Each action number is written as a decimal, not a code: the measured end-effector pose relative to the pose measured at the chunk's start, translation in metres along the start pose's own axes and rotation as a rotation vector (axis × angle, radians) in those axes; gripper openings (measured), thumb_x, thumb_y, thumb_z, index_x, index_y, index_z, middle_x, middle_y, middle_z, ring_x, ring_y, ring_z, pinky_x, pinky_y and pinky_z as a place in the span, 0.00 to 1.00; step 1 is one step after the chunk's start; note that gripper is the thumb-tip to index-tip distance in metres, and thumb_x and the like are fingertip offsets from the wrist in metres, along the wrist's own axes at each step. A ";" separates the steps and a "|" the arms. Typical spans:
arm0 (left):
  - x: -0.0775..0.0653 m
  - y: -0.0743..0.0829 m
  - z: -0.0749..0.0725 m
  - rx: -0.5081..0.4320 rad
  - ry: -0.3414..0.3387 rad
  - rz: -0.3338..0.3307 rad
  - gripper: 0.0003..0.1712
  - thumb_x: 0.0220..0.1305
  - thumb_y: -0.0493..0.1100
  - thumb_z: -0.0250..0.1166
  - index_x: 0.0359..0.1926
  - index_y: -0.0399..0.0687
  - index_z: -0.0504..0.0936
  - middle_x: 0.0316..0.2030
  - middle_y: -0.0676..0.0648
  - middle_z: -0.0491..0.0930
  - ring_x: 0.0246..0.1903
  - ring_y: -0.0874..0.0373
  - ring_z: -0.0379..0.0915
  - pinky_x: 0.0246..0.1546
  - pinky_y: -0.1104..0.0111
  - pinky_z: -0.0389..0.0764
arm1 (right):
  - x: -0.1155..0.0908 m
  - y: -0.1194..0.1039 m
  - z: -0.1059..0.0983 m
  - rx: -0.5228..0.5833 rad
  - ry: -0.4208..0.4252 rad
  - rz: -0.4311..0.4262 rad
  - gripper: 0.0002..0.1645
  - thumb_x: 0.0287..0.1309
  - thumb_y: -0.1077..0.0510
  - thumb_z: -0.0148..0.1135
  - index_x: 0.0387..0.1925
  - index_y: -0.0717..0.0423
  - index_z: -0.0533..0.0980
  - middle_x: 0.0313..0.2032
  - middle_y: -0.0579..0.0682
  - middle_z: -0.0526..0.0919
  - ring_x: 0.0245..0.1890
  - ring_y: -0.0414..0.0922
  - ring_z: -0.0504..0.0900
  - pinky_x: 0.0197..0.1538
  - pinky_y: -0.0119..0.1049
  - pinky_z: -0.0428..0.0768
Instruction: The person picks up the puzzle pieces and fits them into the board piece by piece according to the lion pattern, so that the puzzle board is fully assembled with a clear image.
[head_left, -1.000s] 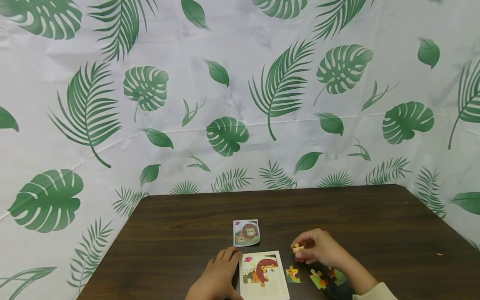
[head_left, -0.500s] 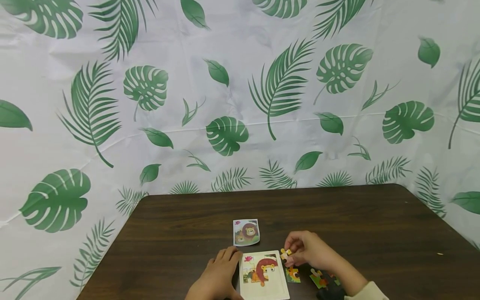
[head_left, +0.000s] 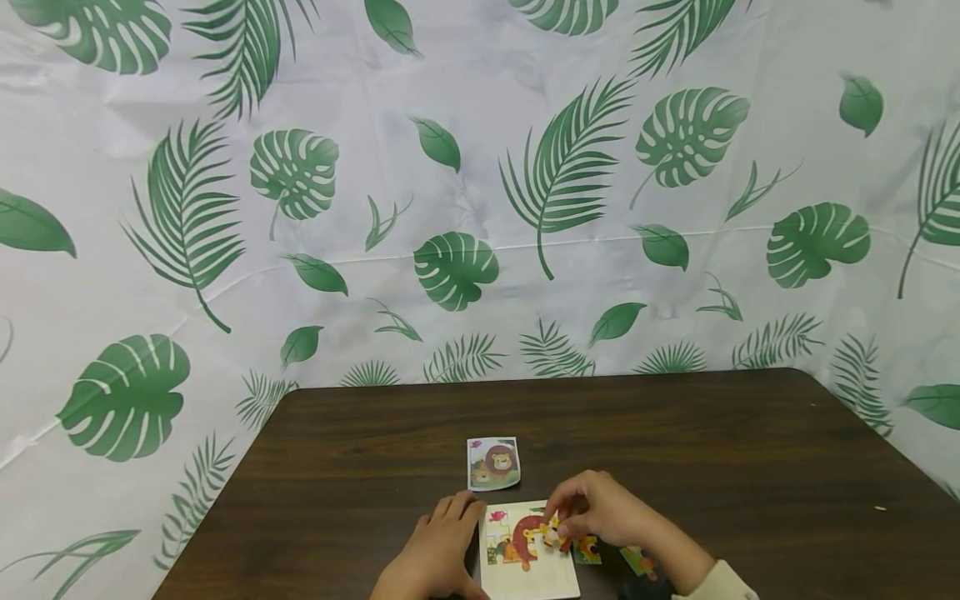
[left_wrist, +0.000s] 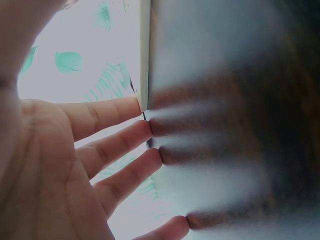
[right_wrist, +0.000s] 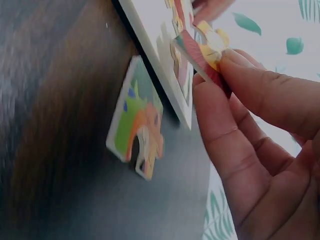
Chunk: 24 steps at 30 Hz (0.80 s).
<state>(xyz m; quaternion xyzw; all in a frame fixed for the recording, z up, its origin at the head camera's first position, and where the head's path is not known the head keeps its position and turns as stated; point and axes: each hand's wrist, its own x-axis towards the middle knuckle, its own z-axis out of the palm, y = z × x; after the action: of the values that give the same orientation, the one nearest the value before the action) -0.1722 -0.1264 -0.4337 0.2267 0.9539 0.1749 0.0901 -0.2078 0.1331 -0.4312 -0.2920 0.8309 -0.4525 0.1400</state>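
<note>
Between thumb and fingertips, my right hand [head_left: 603,510] pinches a yellow-and-red puzzle piece [right_wrist: 210,50], holding it over the right part of a pale wooden puzzle board [head_left: 534,587]. Part of a lion picture is laid in the board's upper left; the lower part is bare wood. My left hand [head_left: 438,550] lies along the board's left side with its index fingertip at the edge. In the left wrist view its fingers [left_wrist: 117,187] are nearly straight, tips on the table. A loose orange-and-green puzzle piece [right_wrist: 132,125] lies just right of the board.
A small picture card [head_left: 492,465] with lions lies beyond the board. Another green puzzle piece [head_left: 636,560] lies under the right forearm, partly hidden. The dark wooden table [head_left: 360,442] reaches back to a leaf-patterned white cloth [head_left: 465,200].
My right hand has carried the pinched puzzle piece leftward, from beside the board to over its right part. My left hand has stayed at the board's left edge.
</note>
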 end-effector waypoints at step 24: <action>0.001 -0.001 0.000 0.024 0.004 0.007 0.60 0.26 0.63 0.78 0.63 0.45 0.65 0.61 0.42 0.60 0.59 0.44 0.55 0.48 0.42 0.65 | 0.014 -0.011 0.014 -0.202 -0.024 -0.041 0.10 0.48 0.68 0.67 0.31 0.51 0.83 0.26 0.40 0.74 0.26 0.33 0.72 0.28 0.30 0.73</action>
<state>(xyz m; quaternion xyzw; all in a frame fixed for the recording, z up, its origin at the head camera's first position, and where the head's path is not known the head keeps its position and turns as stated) -0.1740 -0.1268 -0.4347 0.2310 0.9553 0.1641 0.0848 -0.2083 0.1106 -0.4297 -0.3272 0.8643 -0.3655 0.1105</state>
